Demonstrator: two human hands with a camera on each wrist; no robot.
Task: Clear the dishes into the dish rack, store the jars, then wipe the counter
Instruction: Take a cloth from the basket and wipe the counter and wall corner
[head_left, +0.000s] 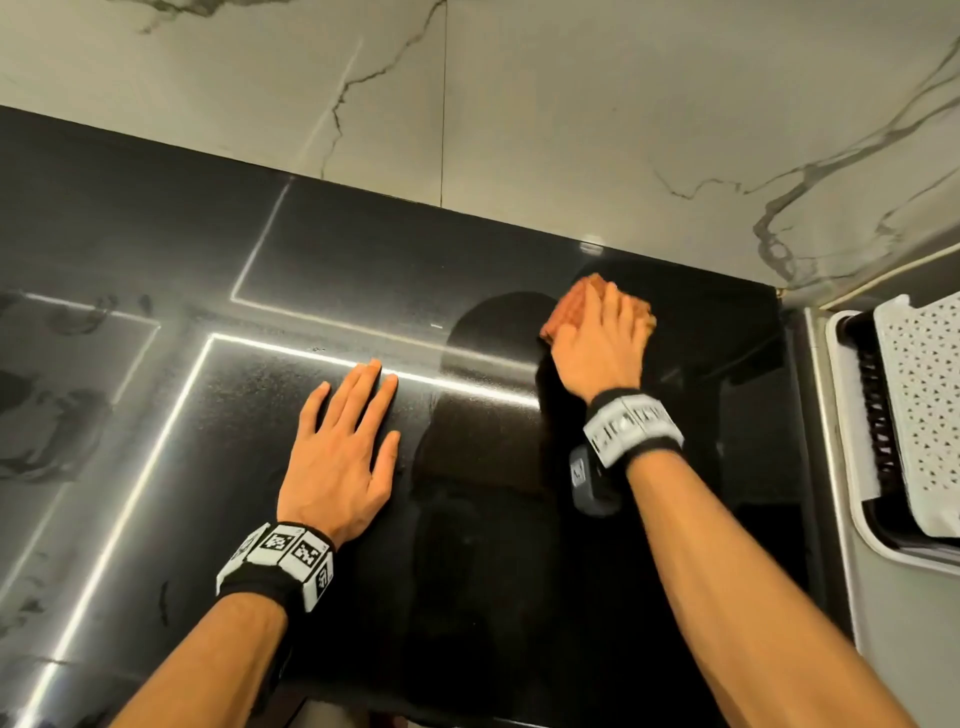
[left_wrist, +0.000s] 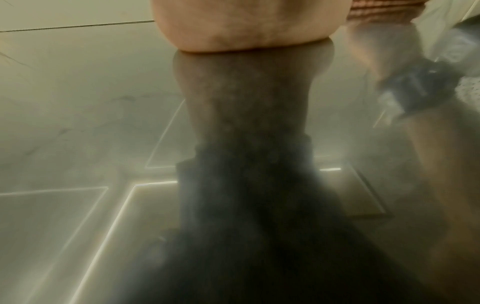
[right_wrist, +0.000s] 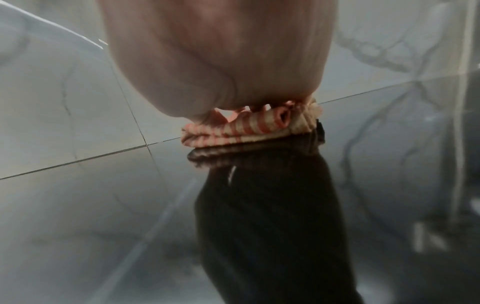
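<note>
At right of centre in the head view, on the glossy black stone bench (head_left: 519, 260): folded cloth (head_left: 576, 304), ribbed, striped orange and cream, pressed flat under right hand (head_left: 605, 343), fingers straight. Lower centre: left hand (head_left: 337, 457) flat, fingers spread. Far right: white perforated dish rack (head_left: 919, 410).

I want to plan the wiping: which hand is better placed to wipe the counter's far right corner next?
Right. The right hand already presses the striped cloth near that corner; the left hand lies flat on the black counter, without cloth.
</note>
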